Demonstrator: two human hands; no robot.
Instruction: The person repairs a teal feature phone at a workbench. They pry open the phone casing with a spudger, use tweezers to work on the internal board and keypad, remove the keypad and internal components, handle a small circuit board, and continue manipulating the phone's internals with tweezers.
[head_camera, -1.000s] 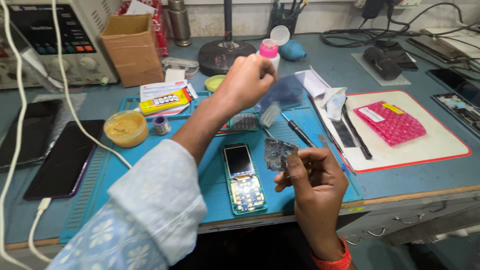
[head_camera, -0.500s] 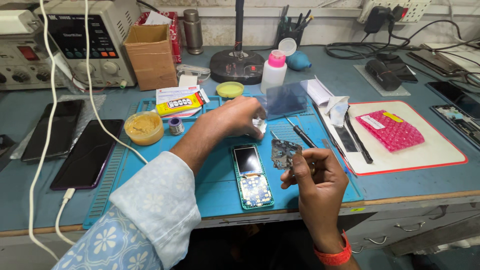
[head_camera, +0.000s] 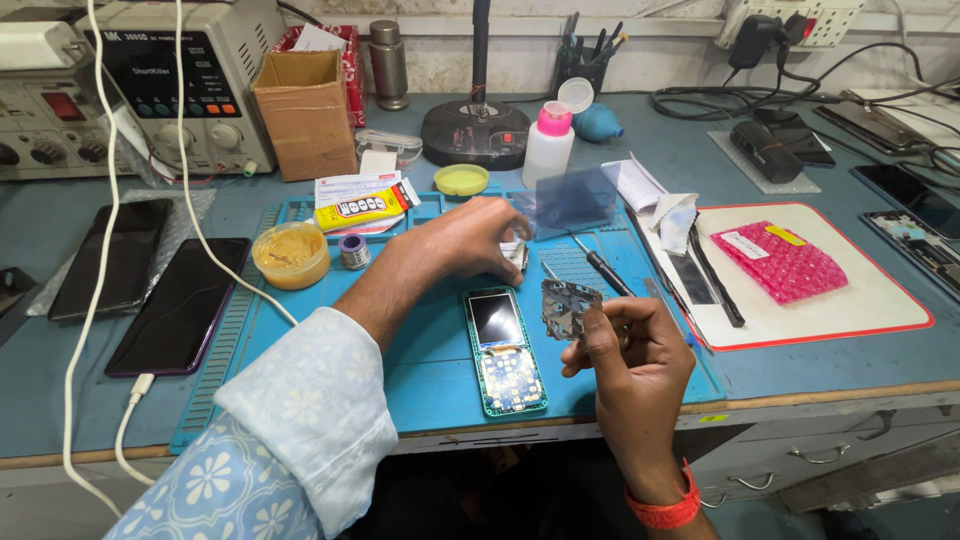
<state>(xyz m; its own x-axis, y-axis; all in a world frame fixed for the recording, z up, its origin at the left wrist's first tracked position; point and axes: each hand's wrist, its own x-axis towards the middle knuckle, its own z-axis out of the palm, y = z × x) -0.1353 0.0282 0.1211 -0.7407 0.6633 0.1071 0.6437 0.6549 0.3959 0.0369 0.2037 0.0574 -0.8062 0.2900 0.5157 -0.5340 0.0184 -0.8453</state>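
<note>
The right hand (head_camera: 625, 350) keeps its grip closed on a small grey metal plate (head_camera: 568, 306), lifted over the blue mat (head_camera: 420, 370). The left hand (head_camera: 470, 240) rests on the mat, fingers curled around a small piece (head_camera: 515, 254), just above the opened phone (head_camera: 503, 349).

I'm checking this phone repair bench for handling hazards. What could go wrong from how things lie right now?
1. The right hand pinches the small metal part by one edge, above the opened phone; if it slips, it might strike the bare board.
2. The left hand works on a small item, too hidden to identify, close beside the screwdriver, which a nudge might send rolling.
</note>
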